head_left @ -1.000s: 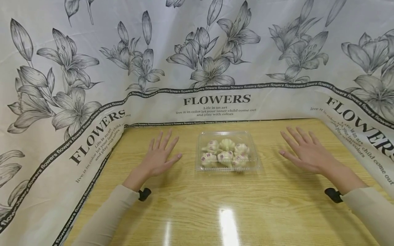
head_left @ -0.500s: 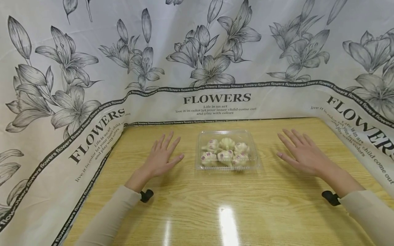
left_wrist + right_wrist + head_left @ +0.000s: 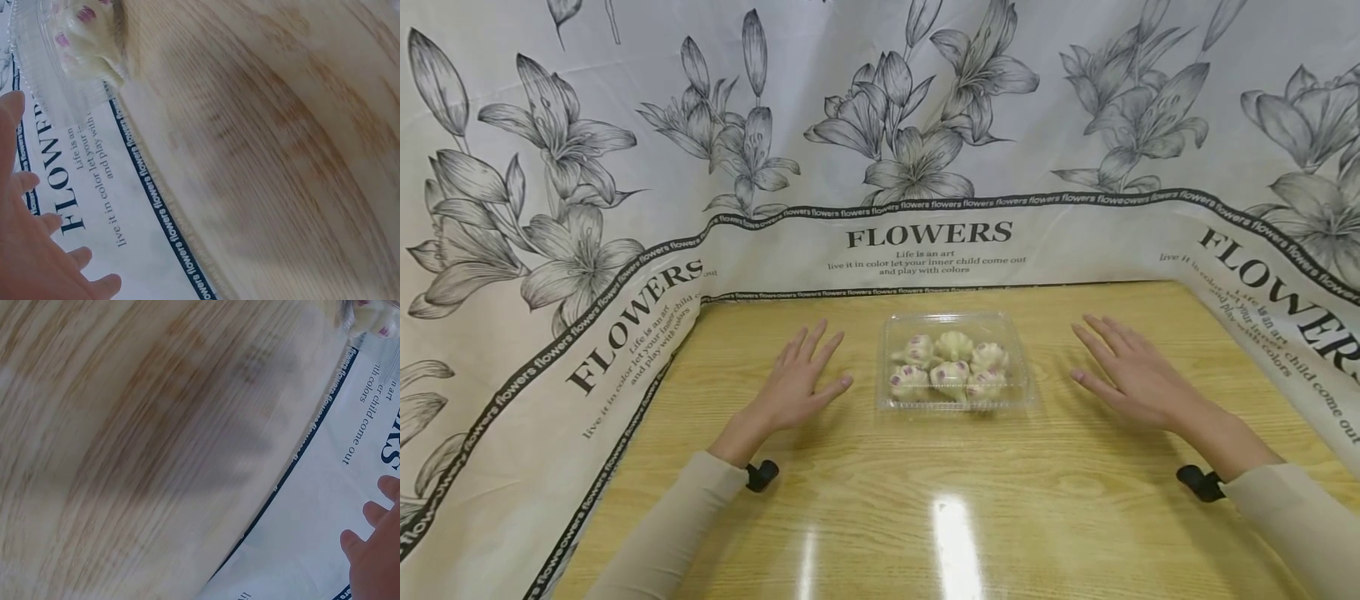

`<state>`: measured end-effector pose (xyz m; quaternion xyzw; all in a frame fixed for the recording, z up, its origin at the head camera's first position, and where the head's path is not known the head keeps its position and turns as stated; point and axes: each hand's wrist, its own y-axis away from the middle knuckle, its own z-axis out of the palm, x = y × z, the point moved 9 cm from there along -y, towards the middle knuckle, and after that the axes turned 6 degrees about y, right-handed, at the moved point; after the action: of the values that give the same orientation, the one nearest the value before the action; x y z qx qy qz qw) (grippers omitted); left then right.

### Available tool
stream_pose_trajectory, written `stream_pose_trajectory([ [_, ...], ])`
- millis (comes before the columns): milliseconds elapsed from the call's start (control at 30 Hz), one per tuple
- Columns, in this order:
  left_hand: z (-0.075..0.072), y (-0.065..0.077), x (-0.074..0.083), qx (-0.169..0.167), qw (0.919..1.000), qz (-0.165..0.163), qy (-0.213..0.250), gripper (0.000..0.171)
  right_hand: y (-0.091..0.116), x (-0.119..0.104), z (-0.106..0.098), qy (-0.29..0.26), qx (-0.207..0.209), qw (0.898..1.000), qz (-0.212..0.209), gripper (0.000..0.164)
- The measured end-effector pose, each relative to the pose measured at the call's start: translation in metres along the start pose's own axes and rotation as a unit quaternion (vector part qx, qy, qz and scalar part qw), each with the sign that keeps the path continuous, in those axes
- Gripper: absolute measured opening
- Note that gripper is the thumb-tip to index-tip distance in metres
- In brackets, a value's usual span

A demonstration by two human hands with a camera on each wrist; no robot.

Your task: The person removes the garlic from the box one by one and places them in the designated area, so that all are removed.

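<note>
A clear plastic clamshell box (image 3: 887, 337) stands with its lid down on the wooden table, between the two hands. Inside it lie several white garlic bulbs (image 3: 950, 375) with purple marks. To the left of the box is my left hand (image 3: 797, 379), fingers straight and spread, holding nothing. My right hand (image 3: 1138, 375) is on the other side, also with straight fingers and nothing in it. Neither hand touches the box. In the left wrist view a corner of the box (image 3: 62, 94) and one bulb (image 3: 87, 31) show beyond the left fingers.
The wood-grained table (image 3: 880, 492) reaches toward me, with bright light reflections near its front. White cloth (image 3: 925, 250) printed with lilies and lettering walls the back and both sides. A black wrist camera mount (image 3: 762, 476) sits on the left wrist, another mount (image 3: 1200, 482) on the right.
Both hands have moved slightly inward, toward the box. The head view has tipped down a little, so the scenery sits higher in it. The box has stayed in place on the table.
</note>
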<state>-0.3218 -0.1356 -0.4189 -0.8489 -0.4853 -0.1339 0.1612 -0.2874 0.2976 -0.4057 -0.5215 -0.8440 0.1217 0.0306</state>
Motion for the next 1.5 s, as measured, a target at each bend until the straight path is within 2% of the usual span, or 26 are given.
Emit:
stream_pose_trajectory([
  [267,0.001,0.001,0.002,0.002,0.9997,0.004,0.026,0.078,-0.002,-0.005,0.0,-0.066,-0.002,0.998,0.019,0.074],
  [667,0.001,-0.001,0.005,0.008,0.9974,0.015,0.07,0.077,-0.005,-0.006,0.001,-0.123,0.025,0.992,0.026,0.065],
  [833,0.002,-0.002,0.008,0.004,0.9942,0.01,0.107,0.077,-0.006,-0.011,0.0,-0.171,0.027,0.985,0.026,0.06],
  [1033,0.002,-0.001,0.011,0.015,0.9877,0.022,0.154,0.078,-0.007,-0.015,0.002,-0.231,0.012,0.972,0.039,0.056],
  [1300,0.006,-0.001,0.011,0.012,0.9781,0.016,0.207,0.076,-0.008,-0.019,0.012,-0.258,-0.016,0.965,0.051,0.053],
  [1500,0.01,-0.003,0.012,-0.002,0.9753,0.009,0.221,0.075,-0.008,-0.022,0.015,-0.274,-0.01,0.96,0.048,0.05],
])
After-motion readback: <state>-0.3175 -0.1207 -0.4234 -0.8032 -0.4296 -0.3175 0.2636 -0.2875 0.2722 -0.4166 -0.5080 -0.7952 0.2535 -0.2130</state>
